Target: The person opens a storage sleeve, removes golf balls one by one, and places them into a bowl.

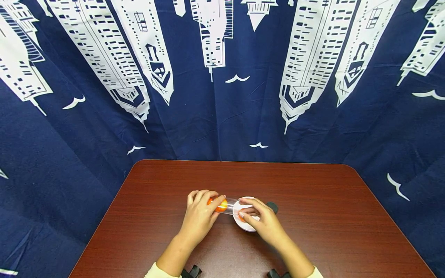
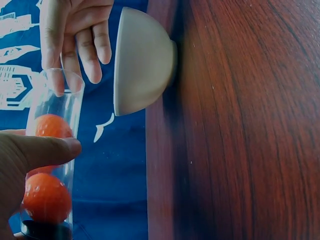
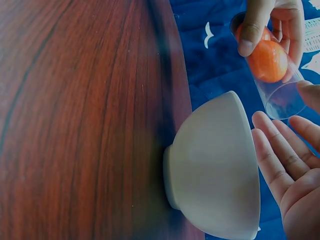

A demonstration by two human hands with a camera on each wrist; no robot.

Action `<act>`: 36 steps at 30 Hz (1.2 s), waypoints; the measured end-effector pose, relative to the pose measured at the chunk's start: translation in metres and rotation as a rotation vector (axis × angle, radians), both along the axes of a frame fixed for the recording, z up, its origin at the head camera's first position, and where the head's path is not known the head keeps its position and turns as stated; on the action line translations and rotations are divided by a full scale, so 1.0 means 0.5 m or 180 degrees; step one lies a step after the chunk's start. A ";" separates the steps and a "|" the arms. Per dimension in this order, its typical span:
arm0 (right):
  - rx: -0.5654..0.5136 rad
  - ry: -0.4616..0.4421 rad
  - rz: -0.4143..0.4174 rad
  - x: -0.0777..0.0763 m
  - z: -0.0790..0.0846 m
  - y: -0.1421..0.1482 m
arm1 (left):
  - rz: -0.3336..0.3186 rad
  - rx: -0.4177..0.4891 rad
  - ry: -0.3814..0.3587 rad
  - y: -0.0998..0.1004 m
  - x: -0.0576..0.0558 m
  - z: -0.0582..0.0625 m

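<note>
Left hand (image 1: 201,216) grips clear tube (image 2: 52,150), orange balls (image 2: 46,197) inside.

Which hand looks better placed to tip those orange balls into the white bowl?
Probably the left hand: it already holds the clear tube with the orange balls inside, its open end pointing at the white bowl. The right hand is open over the bowl, at the tube's mouth.

Tube (image 1: 227,205) (balls (image 2: 46,197) inside) lies left of the bowl (image 1: 245,224) — lid (image 1: 272,206) right, behind.
</note>
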State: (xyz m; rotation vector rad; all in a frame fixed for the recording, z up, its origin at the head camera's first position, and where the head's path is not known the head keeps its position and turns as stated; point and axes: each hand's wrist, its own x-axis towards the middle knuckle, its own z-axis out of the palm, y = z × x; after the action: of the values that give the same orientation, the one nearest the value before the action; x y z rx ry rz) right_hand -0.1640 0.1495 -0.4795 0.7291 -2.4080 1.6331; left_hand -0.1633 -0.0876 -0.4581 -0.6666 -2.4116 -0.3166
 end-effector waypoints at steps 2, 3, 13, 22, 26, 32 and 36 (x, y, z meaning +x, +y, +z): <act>-0.0018 -0.0024 -0.0002 0.001 0.001 0.000 | 0.0008 0.0002 -0.0018 0.000 0.000 0.000; -0.0023 -0.0042 -0.0001 0.001 0.002 -0.001 | 0.0007 0.0007 -0.0030 0.000 0.000 0.000; -0.0056 -0.0047 0.0034 0.004 0.002 0.001 | 0.0001 -0.0008 -0.0048 0.000 0.001 0.000; -0.0172 -0.0014 0.0075 0.001 0.000 0.001 | -0.0028 0.0032 0.0008 0.001 0.000 0.000; -0.0239 -0.0094 0.0094 0.002 0.003 0.001 | -0.0040 0.0026 0.0059 0.001 -0.002 -0.001; -0.0260 -0.0168 0.0105 0.005 0.005 0.003 | -0.0059 0.0062 0.0018 0.001 0.000 0.001; -0.0261 -0.0195 0.0114 0.006 0.005 0.004 | -0.0030 0.0049 -0.0035 0.001 0.002 0.001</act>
State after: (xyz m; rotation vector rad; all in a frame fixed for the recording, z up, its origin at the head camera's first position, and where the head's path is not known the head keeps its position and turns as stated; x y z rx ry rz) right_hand -0.1609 0.1514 -0.4770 0.7229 -2.3655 1.7816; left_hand -0.1624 -0.0870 -0.4575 -0.6710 -2.4147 -0.3432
